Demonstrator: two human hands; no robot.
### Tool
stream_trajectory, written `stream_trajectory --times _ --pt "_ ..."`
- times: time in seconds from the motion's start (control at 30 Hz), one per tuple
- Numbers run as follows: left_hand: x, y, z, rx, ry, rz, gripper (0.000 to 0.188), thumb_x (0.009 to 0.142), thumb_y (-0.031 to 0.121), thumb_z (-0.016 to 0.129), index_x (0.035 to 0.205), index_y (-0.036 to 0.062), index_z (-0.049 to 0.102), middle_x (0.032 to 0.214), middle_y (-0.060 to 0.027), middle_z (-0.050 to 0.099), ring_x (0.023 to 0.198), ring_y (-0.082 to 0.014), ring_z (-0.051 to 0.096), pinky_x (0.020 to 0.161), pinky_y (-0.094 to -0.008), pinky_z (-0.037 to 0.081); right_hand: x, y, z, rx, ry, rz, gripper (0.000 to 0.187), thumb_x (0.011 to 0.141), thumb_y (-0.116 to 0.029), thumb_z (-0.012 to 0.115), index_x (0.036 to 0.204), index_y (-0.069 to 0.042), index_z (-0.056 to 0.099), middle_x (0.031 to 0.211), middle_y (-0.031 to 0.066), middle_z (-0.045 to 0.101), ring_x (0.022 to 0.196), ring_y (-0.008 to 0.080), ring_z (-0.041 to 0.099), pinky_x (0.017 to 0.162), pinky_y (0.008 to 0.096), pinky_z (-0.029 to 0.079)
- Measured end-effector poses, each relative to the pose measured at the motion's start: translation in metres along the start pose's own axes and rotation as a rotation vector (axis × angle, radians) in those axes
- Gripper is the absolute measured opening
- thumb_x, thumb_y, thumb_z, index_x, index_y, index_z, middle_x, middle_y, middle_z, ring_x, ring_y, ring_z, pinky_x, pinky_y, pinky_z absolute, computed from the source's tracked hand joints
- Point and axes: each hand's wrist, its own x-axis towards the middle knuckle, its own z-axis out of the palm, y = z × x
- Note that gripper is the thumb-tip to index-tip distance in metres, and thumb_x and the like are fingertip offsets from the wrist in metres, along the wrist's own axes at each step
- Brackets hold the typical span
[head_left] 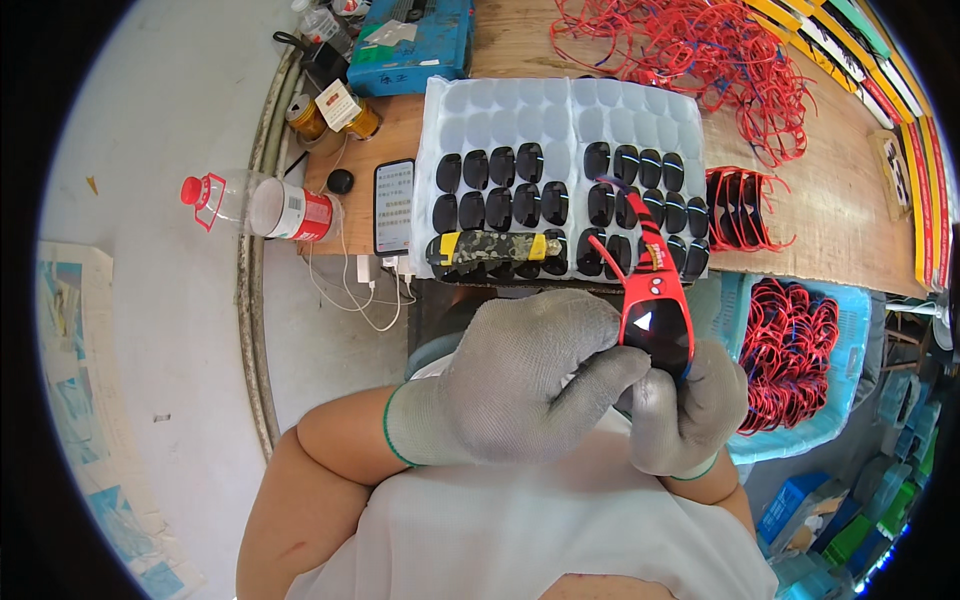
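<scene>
Gloved fingers point(625, 372) of the left hand point(520, 375) pinch tight on the near edge of the red sunglasses point(658, 287), the right hand point(690, 415) closed on them too, and they're up between both hands, temples point(650, 235) pointing away! Likely light, springy plastic, with a glossy lens point(668, 345) that could slip or scratch; frame edges look the safest hold. Just beyond, a pale tray point(572, 130) of dark lenses point(527, 203); rightward, a blue crate point(857, 340) of red frames point(790, 350).

The red sunglasses point(655, 285) are held up at three o'clock from the view's centre, a glossy dark lens point(672, 345) seated in the frame. Their temples stand unfolded; the black-striped one point(650, 232) points to eleven o'clock.
</scene>
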Motion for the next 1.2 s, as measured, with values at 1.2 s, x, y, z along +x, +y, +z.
stream_trajectory --times 1.2 --pt "0.088 -0.021 0.036 0.101 -0.127 -0.091 0.022 0.099 0.005 0.047 0.113 -0.0061 0.059 0.099 -0.0211 0.062 0.082 -0.0361 0.062 0.074 -0.0413 0.050 0.042 0.087 -0.054 0.571 -0.176 0.349 0.020 0.095 -0.017 0.061 0.087 0.001 0.058 0.073 0.0046 0.056 0.065 0.0129 0.050 0.059 0.0292 0.041"
